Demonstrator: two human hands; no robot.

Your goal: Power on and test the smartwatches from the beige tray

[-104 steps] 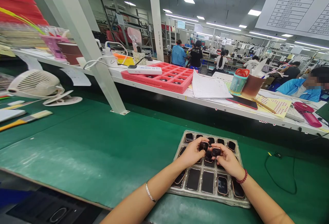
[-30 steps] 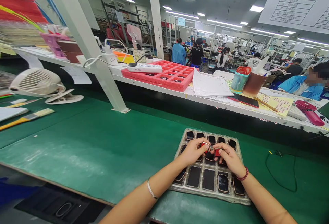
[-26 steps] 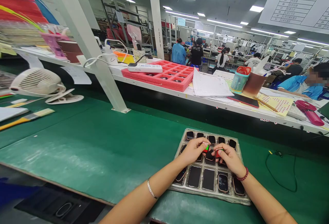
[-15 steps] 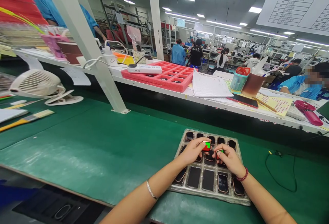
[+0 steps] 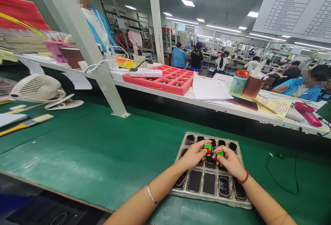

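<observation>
My left hand (image 5: 194,154) pinches a smartwatch body (image 5: 208,148) whose lit screen shows green and red. In my right hand (image 5: 229,161) is a second smartwatch body (image 5: 220,154), its screen mostly green, with the thumb over its lower part. Both are held just above a clear plastic tray (image 5: 207,196) of square pockets. Several dark-screened watch bodies lie in the tray, among them one with a gold rim (image 5: 224,186) in the front row. Two front pockets show only black lining. My hands hide some of the middle pockets.
Green mat (image 5: 90,149) covers the bench. Right of the tray lies a thin black cable (image 5: 281,187). At left are a white fan (image 5: 36,88) and a brush (image 5: 28,124). The raised shelf holds a red foam tray (image 5: 178,89), papers (image 5: 209,87) and cups. A slanted post (image 5: 103,83) meets the bench.
The right watch's screen now shows mostly green, and the left one's green area has changed shape. My hands stay nearly in place. A co-worker behind the post has straightened up.
</observation>
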